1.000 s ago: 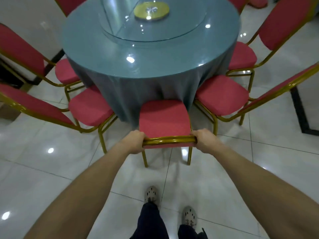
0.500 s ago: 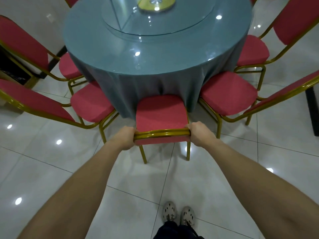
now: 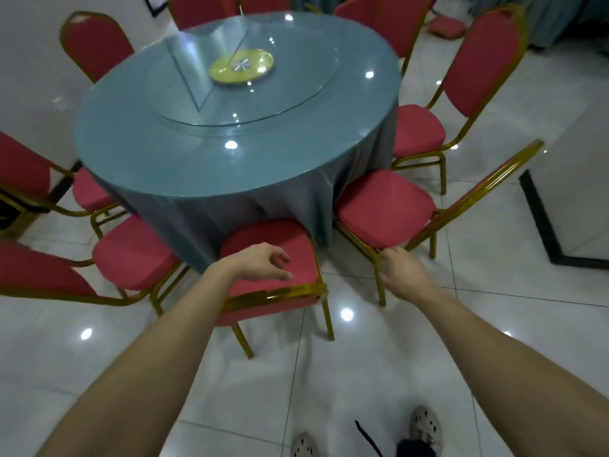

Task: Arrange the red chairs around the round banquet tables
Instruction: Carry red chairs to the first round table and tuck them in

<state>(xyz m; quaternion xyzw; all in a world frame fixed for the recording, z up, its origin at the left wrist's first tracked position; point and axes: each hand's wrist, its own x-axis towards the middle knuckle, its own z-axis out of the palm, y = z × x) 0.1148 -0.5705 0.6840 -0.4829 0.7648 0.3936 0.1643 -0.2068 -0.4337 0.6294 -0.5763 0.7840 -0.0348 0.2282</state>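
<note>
Two hands [image 3: 260,262] [image 3: 403,273], grip unclear.

Both hands coming off the near chair [image 3: 263,258] backrest: left hand [image 3: 260,262] now hovering open over its seat, right hand [image 3: 403,272] reaching toward the neighbouring chair [image 3: 382,199].

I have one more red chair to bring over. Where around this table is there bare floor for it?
Bare tile lies behind the near chair, by the person's shoes, and right of the tilted chair. The round table rim is crowded; chair seats almost touch along the near edge.
</note>
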